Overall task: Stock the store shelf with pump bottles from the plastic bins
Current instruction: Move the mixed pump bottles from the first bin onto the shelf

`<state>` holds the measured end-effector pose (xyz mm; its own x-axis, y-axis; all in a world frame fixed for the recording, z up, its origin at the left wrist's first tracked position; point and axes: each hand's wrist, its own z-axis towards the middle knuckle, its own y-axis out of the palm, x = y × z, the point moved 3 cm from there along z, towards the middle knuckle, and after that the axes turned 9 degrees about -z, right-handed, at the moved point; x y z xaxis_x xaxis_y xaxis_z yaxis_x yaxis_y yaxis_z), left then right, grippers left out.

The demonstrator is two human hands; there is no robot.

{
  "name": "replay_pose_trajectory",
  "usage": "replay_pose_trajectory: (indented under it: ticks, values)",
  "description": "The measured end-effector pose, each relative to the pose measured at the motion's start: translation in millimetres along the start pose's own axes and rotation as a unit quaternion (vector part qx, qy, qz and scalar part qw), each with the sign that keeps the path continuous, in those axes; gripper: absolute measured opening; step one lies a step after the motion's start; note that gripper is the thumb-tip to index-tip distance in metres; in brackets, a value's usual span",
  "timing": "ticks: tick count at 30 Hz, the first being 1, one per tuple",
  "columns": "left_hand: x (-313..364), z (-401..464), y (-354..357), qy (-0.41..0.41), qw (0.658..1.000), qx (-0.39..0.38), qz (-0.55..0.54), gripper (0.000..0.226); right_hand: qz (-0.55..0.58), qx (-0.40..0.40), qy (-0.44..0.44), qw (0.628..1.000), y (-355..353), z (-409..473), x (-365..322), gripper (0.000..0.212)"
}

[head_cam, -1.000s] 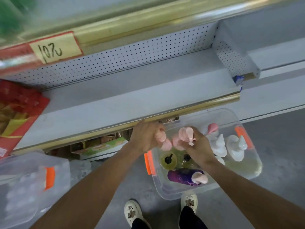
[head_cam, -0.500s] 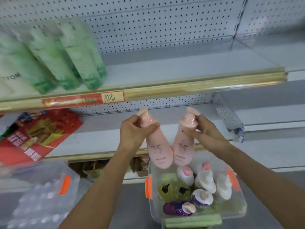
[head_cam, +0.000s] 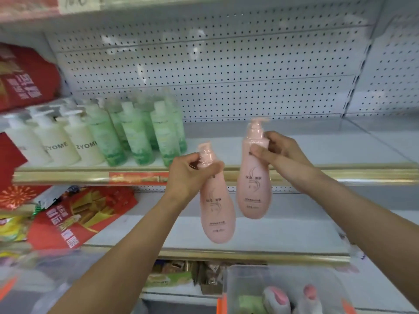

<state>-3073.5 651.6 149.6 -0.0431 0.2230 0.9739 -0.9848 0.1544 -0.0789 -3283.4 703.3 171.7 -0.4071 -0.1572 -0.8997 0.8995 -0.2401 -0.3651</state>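
Bottles hang upright, one in each hand, long axes near vertical, just in front of the shelf (head_cam: 317, 152) with bare space right of the green bottles (head_cam: 158, 132). Left hand (head_cam: 188, 175) pinches the neck of the left bottle (head_cam: 216, 214), fingers curled under its pump; right hand (head_cam: 278, 150) grips the right bottle (head_cam: 254, 186) at the shoulder, higher and nearer the shelf. Both bottles are smooth, pale pink plastic, teardrop-shaped, wider at the base, with film over the pumps. The bin (head_cam: 231, 288) sits below, holding more.
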Motion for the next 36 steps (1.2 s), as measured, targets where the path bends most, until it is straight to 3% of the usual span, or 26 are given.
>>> replay_pose_trajectory:
  ticks: [11,17,25,29,34,36]
  values:
    - [7,62,-45,0.011,1.000,0.020,0.005,0.021,-0.015,0.018,-0.044,0.999,46,136,-38,0.036]
    - [-3,82,-56,0.001,1.000,0.025,0.002,0.023,-0.025,-0.005,-0.045,0.999,74,185,-29,0.029]
    - [-9,91,-63,0.001,1.000,0.026,0.012,0.028,-0.018,-0.051,-0.046,0.997,92,204,-24,0.038]
    - [-7,90,-61,0.000,0.999,0.030,0.015,0.019,-0.017,-0.063,-0.044,0.997,91,204,-21,0.042]
    - [3,85,-58,0.010,0.999,0.039,0.008,0.015,-0.066,-0.078,-0.017,0.995,88,195,-18,0.064]
    - [10,83,-56,0.017,0.999,0.041,0.006,0.017,-0.106,-0.041,-0.011,0.993,83,182,-18,0.071]
